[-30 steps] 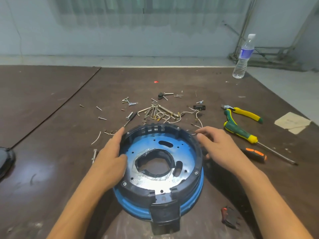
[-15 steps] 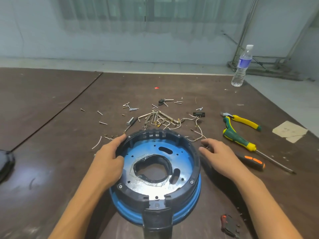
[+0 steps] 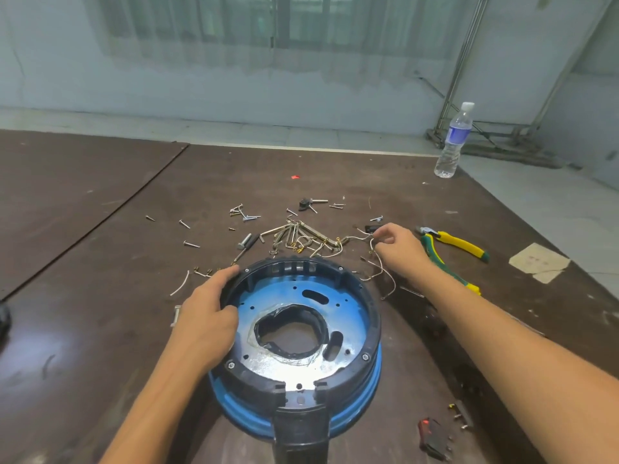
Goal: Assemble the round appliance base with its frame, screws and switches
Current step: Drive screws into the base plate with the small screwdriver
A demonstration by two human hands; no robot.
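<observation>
Two hands are busy here, and the right one has moved. Half a second ago it sat just beside the rim of the round base (image 3: 351, 313); now it's reached out past it. Left hand (image 3: 207, 316) hasn't budged: thumb inside the black frame (image 3: 373, 329), index finger along the outside, gripping the ring's left edge, with the base flat on the table (image 3: 100, 329). Right hand (image 3: 400, 249) is knuckles-up, fingertips pinching a thin white wire (image 3: 377, 259), with a small black switch (image 3: 371, 228) just beyond them. Loose screws (image 3: 248, 217) lie left of that pinch. Way beyond sits a water bottle (image 3: 453, 142), blue label too blurry to read.
</observation>
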